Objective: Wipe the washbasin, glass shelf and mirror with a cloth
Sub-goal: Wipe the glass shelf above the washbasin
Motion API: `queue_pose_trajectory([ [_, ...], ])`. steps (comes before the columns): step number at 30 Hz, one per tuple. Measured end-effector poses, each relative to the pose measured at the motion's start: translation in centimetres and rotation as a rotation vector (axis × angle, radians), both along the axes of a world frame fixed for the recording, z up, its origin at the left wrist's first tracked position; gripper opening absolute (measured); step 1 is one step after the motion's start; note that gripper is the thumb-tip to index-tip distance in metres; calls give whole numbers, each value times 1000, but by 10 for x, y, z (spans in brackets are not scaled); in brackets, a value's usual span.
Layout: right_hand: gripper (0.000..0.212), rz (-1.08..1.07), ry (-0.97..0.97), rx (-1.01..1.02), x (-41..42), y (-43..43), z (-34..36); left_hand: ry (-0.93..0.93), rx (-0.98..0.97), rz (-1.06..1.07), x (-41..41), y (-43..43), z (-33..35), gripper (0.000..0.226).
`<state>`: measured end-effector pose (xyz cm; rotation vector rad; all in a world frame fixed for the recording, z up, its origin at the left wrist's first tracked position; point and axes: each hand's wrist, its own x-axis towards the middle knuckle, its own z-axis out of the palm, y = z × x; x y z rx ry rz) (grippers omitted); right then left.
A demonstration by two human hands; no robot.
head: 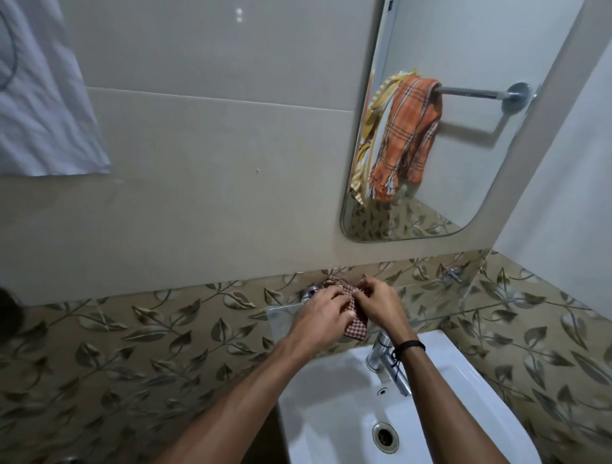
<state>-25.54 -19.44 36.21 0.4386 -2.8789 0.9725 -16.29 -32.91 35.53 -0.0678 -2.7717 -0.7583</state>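
L hand (319, 314) + R hand (377, 303) both pinch cloth (356, 328), bunched over glass shelf (281, 318); shelf stage prob. underway; washbasin (331, 414) below hands, mirror (463, 149) above-right: wiped or not, cannot tell.

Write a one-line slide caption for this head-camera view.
A person's left hand and right hand grip a checked cloth at the glass shelf, above the white washbasin, below the mirror.

No writing, brand, number or sign can be read on any surface here (the one candidate, a small dark sticker (391, 4) at the top edge of the mirror (480, 43), is too small and blurred to make out).
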Motion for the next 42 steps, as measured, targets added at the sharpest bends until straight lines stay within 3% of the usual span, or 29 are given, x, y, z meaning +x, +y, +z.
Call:
queue_pose_trajectory([
  [4, 19, 20, -3, -22, 5, 4, -2, -9, -167, 18, 6, 0, -9, 48],
  [9, 17, 129, -51, -19, 17, -9, -8, 59, -332, 192, 27, -1, 4, 35],
  [12, 16, 199, -120, -60, 21, -24, -14, 94, -260, 287, 34, 0, 4, 36],
  [16, 19, 271, -173, -120, 20, -27, -12, -74, -238, 205, 44, -10, -17, 60],
  [20, 32, 428, -220, -191, 18, -11, -6, -175, -301, 142, 56, -37, -29, 59],
  [26, 9, 240, -122, -517, 19, -1, -20, -263, -341, 177, 63, -46, -22, 58],
  [31, 14, 130, -128, -630, 17, -7, -24, -227, -347, 170, 53, -34, -18, 74],
  [38, 16, 148, -148, -717, 16, 5, -24, -211, -226, 206, 74, -49, -33, 69],
  [42, 15, 163, -128, -679, 17, 3, -26, 10, 39, 343, 66, -36, -47, 64],
])
